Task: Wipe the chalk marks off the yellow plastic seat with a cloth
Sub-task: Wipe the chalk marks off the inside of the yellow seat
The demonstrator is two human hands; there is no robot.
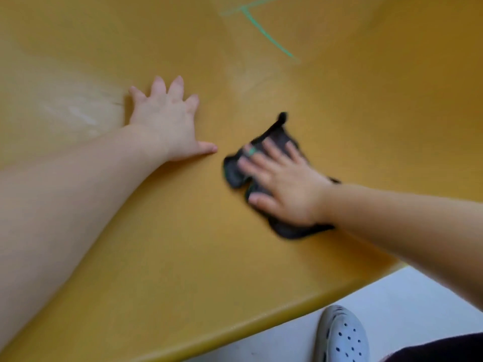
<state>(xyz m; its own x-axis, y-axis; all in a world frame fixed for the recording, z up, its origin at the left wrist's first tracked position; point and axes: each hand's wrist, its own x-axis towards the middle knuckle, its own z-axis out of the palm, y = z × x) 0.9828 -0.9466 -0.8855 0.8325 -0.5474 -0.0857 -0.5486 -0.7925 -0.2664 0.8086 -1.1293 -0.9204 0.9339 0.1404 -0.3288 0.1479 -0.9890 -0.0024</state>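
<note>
I seem to be at a play area or some public seating spot, though I cannot tell which. A broad moulded yellow plastic seat [183, 244] curves up ahead of me, green chalk marks [264, 32] scrawled on it. Below lies pale smooth floor [392, 304], under my perforated clog [342, 335].

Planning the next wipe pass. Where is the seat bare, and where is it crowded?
Bare: the wide near strip of the yellow seat between the left forearm and its front edge, and the stretch from the cloth up to the green chalk marks. Crowded: the narrow gap between the left hand, flat on the seat, and the right hand, pressing the cloth.
</note>
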